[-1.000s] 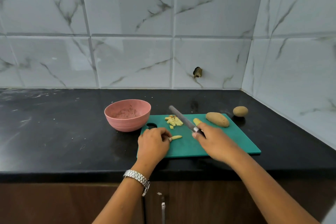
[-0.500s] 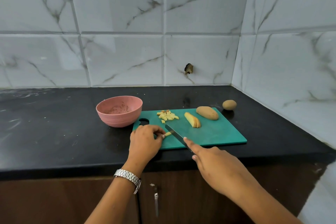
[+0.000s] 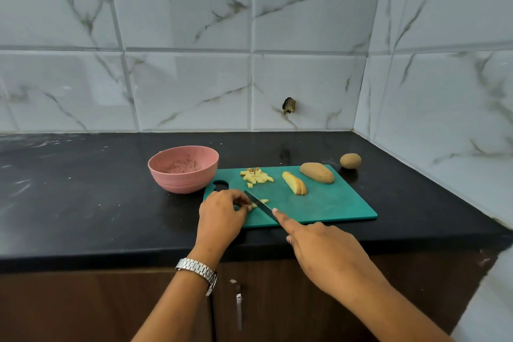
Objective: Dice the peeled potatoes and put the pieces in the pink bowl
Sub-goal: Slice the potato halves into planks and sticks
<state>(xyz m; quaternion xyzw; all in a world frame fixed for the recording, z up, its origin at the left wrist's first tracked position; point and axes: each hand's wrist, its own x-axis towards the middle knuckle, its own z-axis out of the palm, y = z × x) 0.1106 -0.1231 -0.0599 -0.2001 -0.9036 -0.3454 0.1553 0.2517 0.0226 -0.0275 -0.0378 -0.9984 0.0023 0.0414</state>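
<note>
Steel links of a wristwatch [image 3: 197, 271] catch the light as a person dices potatoes at the near edge of a green cutting board [image 3: 333, 208]. The right hand [image 3: 327, 255] curls round the knife [image 3: 259, 206], forefinger laid straight along the blade's back; the handle is hidden beneath the palm. At the board's near-left corner the left hand [image 3: 222, 214] pinches a thin potato strip [image 3: 253, 206] with bunched fingertips just beside the edge. The strip looks light, firm and wet-slick, so it is best held well behind the cut with the tips tucked. Toward the board's far-left side lies a heap of diced pieces [image 3: 256, 176], small and loose, likely easiest to scoop. At the far middle sits a sliced half [image 3: 294, 183], and a whole potato [image 3: 316, 173] at the far-right corner. The pink bowl [image 3: 183, 168] touches the board's left end, and a small potato [image 3: 350, 160] rests off its far-right corner.
</note>
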